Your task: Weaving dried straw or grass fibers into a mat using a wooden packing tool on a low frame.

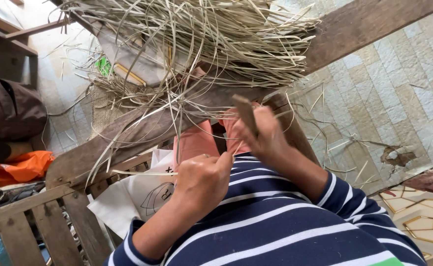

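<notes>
Pale, thin, dry plant-fibre strip (145,173): long axis nearly level, running out leftward from the fist, its near end pinched in the left hand (202,181). Closer to the left hand than the right; touching the former, apart from the latter. Left hand curled tight, thumb pressed over the strip, knuckles toward the camera. Just up and to the right, right hand (268,137) wrapped around a dark brown flat wooden-looking tool (246,114), tip pointing up and away; whether a blade is there, cannot tell. Between the two hands, a short stretch of pale fibre, too fine to trace.

Above both hands, a loose tangled bundle of pale dried strips (201,39) draped over a weathered brown wooden beam (364,24) crossing diagonally, several strands hanging down toward the fingers. Below left, a slatted wooden bench (39,216) with a white printed sheet (137,197). Far left, an orange plastic bag (22,166); right, a pale tiled floor (398,83).
</notes>
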